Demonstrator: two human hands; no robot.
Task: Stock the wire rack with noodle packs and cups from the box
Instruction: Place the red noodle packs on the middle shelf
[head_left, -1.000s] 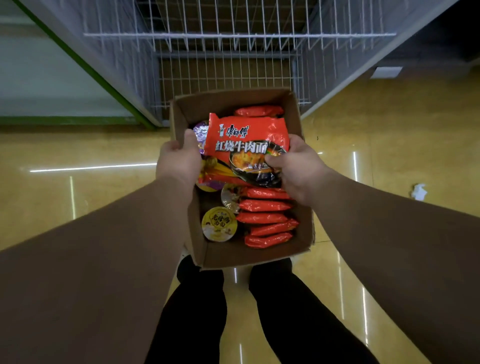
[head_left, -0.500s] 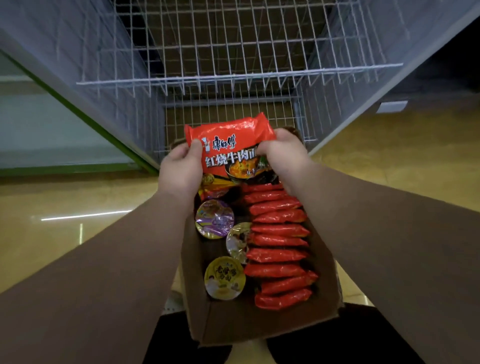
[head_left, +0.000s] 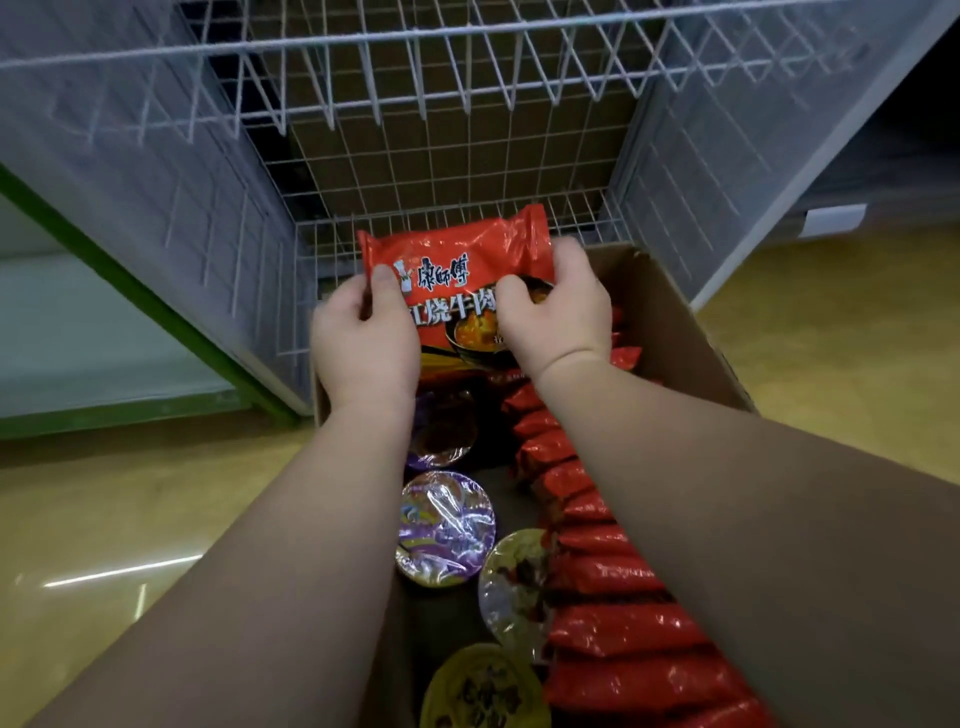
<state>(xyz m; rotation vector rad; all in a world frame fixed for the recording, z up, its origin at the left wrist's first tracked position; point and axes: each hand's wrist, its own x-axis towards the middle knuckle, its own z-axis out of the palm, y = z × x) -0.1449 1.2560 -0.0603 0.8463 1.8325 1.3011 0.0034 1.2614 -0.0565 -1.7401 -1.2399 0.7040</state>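
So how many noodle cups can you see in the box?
4: one behind the left wrist, a purple-lidded one, a clear-lidded one beside the packs, a yellow one nearest. Arms may hide more.

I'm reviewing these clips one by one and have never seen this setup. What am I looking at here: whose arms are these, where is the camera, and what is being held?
There is no machine here: a person wears a wide-angle camera on the head, looking forward and down, so the two arms entering from below are their own. The left hand and right hand both grip one red noodle pack by its sides, holding it above the far end of a cardboard box. In the box, more red packs stand in a row on the right, and foil-lidded noodle cups sit on the left. Just beyond stands the white wire rack, the shelves in view showing no stock. The box rests on a glossy yellow floor.
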